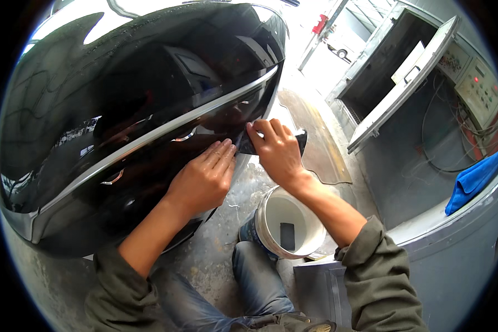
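Observation:
A glossy black car bumper with a bright metal trim strip fills the left and middle of the head view. My left hand lies on its lower black part, fingers stretched out and side by side, tips near the right end. Just beyond those fingertips, my right hand is closed on a thin, black, shiny sheet at the bumper's edge. A bit of black also shows behind the right hand's knuckles. The right palm is hidden, and I cannot tell whether the sheet is stuck to the bumper.
A whitish bucket with a dark rectangular piece inside stands below my right forearm. To the right are a grey curved ledge with a blue cloth, a control panel with cables, and an open metal door. A brownish mat lies behind.

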{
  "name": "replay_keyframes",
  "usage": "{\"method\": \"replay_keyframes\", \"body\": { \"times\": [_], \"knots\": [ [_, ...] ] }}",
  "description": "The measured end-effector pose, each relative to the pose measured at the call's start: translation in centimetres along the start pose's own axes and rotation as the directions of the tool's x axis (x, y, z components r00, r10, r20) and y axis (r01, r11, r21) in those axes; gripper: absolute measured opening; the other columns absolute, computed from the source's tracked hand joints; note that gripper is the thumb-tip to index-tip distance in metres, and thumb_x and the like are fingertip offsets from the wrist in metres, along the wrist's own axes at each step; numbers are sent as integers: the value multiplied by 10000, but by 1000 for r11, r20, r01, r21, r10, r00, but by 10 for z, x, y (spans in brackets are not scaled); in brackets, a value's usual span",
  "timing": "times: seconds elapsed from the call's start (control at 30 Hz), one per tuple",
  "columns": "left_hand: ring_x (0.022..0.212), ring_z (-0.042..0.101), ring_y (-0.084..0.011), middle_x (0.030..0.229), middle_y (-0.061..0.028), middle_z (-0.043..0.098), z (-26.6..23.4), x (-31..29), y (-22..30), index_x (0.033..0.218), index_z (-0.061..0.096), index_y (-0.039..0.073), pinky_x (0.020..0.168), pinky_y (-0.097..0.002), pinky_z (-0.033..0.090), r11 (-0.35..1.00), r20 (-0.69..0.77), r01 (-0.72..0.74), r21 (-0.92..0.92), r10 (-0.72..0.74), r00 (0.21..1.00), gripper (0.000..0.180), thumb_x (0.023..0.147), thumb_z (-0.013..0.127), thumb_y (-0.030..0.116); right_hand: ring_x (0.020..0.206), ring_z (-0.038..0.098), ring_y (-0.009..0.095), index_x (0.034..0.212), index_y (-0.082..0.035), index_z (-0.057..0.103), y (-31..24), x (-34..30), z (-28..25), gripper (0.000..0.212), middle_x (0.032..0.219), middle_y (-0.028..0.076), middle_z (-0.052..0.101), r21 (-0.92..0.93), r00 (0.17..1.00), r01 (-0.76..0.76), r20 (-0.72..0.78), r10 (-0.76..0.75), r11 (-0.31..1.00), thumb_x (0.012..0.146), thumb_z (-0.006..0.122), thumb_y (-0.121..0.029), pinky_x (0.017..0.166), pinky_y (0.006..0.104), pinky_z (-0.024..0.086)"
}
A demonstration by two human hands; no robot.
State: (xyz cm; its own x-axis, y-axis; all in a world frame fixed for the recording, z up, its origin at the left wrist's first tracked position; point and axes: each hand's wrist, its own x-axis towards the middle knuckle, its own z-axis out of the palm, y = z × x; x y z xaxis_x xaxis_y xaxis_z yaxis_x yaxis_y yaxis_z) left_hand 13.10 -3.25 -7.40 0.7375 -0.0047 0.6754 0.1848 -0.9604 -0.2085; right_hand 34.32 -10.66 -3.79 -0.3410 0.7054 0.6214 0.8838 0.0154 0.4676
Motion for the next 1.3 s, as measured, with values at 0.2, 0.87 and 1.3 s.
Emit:
{"method": "replay_keyframes", "body": {
  "times": [0.2, 0.87, 1.3],
  "knots": [
    [1254, 645, -344, 1241, -259, 699, -1, 0, -3, 1074, 724, -116, 1134, -427, 467, 1000, -17, 0, 23, 1, 1000, 351, 805, 607, 77, 968, 614, 235, 1108, 12, 711, -8, 5, -3, 330, 1002, 76, 612, 47, 999, 0, 45, -2, 999, 801, 660, -97, 785, 362, 538],
    [1288, 621, -333, 1268, -226, 693, 2, -1, 2, 1055, 737, -79, 1133, -440, 473, 999, 0, 7, 36, -7, 1000, 327, 781, 633, 66, 948, 613, 232, 1110, -14, 725, -1, 3, 2, 332, 1020, 50, 614, 56, 1000, -22, 2, 22, 998, 785, 666, -49, 794, 357, 555],
    [1261, 639, -345, 1253, -216, 699, -3, 0, 5, 1025, 735, -68, 1118, -448, 495, 1000, -1, 25, 7, -25, 1000, 347, 707, 686, 65, 996, 599, 220, 1183, -73, 729, 12, -37, -7, 458, 1118, 15, 633, 296, 998, -4, -55, 22, 955, 730, 681, -29, 866, 368, 521]
  ]
}}
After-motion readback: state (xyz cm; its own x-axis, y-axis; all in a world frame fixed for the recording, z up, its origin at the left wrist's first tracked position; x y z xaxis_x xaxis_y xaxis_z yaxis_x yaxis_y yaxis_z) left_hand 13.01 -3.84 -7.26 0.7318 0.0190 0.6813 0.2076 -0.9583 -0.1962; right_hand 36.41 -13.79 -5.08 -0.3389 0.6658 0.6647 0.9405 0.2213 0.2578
